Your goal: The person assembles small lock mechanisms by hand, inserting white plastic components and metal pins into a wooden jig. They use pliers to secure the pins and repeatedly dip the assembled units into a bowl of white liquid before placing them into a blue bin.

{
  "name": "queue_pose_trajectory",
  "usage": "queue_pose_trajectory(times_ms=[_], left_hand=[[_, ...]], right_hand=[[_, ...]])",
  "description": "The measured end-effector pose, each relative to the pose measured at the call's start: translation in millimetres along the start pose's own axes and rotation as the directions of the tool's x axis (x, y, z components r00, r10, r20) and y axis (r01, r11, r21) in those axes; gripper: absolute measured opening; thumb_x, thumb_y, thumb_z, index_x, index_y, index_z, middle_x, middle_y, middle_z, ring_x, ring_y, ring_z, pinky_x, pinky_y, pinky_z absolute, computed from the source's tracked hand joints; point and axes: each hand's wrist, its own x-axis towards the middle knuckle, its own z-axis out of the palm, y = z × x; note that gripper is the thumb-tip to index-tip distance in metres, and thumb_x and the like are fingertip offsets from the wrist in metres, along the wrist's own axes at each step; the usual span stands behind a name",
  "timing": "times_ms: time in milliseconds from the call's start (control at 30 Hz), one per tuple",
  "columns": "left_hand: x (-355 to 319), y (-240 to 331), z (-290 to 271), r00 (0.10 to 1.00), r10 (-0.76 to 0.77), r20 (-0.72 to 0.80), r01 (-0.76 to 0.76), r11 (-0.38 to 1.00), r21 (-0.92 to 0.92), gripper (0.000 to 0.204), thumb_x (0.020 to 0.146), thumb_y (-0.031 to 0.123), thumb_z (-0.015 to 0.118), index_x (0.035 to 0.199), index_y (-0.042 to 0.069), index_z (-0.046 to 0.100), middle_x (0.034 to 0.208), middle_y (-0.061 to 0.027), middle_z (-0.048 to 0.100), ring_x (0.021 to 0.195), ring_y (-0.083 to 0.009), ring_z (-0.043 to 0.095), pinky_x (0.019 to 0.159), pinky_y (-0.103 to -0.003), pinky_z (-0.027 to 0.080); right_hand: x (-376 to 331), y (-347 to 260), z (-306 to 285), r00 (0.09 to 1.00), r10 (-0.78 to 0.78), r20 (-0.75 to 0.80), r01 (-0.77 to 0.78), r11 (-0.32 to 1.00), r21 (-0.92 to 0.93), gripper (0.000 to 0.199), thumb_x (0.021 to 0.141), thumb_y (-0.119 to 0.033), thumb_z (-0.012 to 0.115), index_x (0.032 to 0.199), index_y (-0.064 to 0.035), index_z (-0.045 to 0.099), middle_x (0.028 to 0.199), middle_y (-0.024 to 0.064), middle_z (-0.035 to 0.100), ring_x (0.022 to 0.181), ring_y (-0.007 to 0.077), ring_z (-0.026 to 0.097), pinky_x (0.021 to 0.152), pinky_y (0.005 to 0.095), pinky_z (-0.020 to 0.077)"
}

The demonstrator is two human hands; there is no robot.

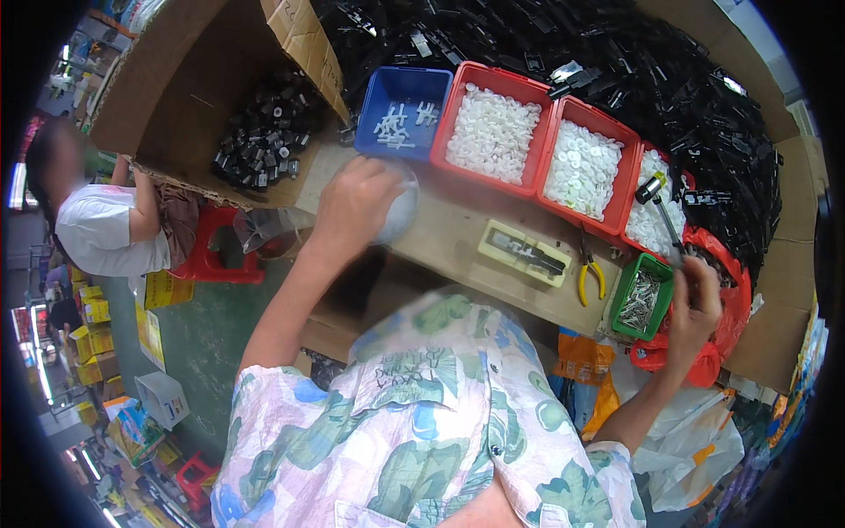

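The left hand (356, 204) curls, fingers together, over a clear round container (398, 211) on the workbench (449, 238), just below the blue bin (407, 110). The right hand (695, 304) is clamped on a small hammer (662, 207), arm bent upward, right of the green bin (644, 301). Red bins (528, 141) of white pieces sit right of the blue bin.

Short-sleeved shirt (440, 414) — white; green-blue leaf print; forearms bare.

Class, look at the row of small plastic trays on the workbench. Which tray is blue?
The leftmost tray, just above the left hand. It holds a few white parts, while the red trays beside it are full of white pieces.
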Motion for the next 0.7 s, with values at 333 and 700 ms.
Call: queue_pose_trajectory(times_ms=[333, 700], left_hand=[[-52.6, 1.6, 14.9, 0.986, 0.084, 0.146, -0.101, 0.989, 0.112, 0.013, 0.075, -0.001, 0.068, 0.087, 0.002, 0.065, 0.079, -0.0100, 0.055, 0.081, -0.0295, 0.057, 0.070, -0.041, 0.050], [-42.0, 29.1, 0.4, 0.993, -0.120, 0.007, 0.113, 0.917, -0.381, 0.012, 0.082, 0.000, 0.075, 0.093, -0.002, 0.074, 0.084, -0.0098, 0.069, 0.075, -0.0226, 0.064, 0.067, -0.033, 0.049]], right_hand=[[6.9, -56.3, 54.0, 0.975, -0.177, 0.132, 0.159, 0.978, 0.138, 0.023, 0.083, 0.011, 0.067, 0.105, 0.0038, 0.068, 0.098, 0.0126, 0.068, 0.085, 0.0207, 0.068, 0.076, 0.0303, 0.0531], [-12.4, -77.7, 80.1, 0.956, -0.098, 0.275, -0.014, 0.925, 0.379, 0.021, 0.082, 0.004, 0.071, 0.103, 0.0014, 0.069, 0.093, 0.0097, 0.069, 0.083, 0.0181, 0.067, 0.071, 0.0280, 0.0509]])
